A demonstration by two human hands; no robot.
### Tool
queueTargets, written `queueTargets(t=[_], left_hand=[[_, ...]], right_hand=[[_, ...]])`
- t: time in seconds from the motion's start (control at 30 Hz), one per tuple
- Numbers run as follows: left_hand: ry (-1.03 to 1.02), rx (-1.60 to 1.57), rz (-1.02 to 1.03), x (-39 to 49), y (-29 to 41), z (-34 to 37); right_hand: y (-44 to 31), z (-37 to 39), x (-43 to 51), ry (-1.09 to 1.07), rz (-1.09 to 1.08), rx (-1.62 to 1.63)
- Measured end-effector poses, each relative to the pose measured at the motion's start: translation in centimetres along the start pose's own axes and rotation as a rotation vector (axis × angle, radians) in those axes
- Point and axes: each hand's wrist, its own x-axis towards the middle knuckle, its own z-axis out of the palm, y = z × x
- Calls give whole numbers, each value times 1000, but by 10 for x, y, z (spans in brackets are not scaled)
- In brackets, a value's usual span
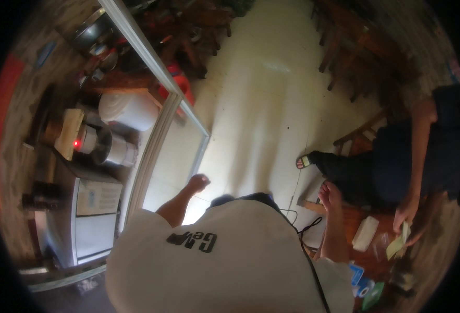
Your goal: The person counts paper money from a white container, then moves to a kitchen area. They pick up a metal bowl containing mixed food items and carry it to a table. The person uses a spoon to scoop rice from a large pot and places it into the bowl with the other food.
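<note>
My left hand point(198, 184) hangs in front of my left side, fingers curled in, near the lower edge of a metal-framed glass door point(181, 144). Nothing shows in it. My right hand point(329, 193) is raised a little on the other side, its fingers loosely curled with nothing visible in them. It is close to the edge of a wooden table point(347, 213); whether they touch I cannot tell. A black cable point(311, 266) runs down my light shirt point(245, 258). Pale floor tiles point(269, 129) stretch ahead of me.
At right, another person point(402, 156) holds pale yellow-green sheets point(398, 242) over the table, near a white pack point(366, 233). Wooden stools point(343, 58) line the right. Behind the door frame point(151, 156) are a white bucket point(130, 109), a metal pot point(110, 146) and a white cabinet point(95, 234).
</note>
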Motion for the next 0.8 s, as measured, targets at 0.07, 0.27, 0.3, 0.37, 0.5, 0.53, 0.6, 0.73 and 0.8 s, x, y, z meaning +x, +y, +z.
queueTargets(t=[0.07, 0.27, 0.3, 0.37, 0.5, 0.53, 0.6, 0.73, 0.8], left_hand=[[61, -88, 80, 6, 26, -1], [84, -164, 11, 12, 40, 12], [65, -123, 5, 12, 29, 14], [14, -118, -132, 13, 0, 13], [-174, -23, -334, 45, -58, -13], [-151, -79, -413, 57, -65, -21], [-193, 67, -297, 106, -65, -51], [-181, 582, 46, 202, -26, -105], [73, 561, 114, 242, 15, -130]], right_hand=[[-15, 37, 46, -152, 50, -134], [-20, 129, 152, 12, 109, -296], [-20, 137, 170, -12, 98, -335], [-28, 143, 197, -113, 107, -721], [-58, 134, 234, -13, 147, -634], [-66, 132, 241, -5, 200, -508], [-80, 131, 251, 32, 211, -412], [-99, 146, 278, 241, 222, -372], [-109, 160, 301, 242, 223, -387]])
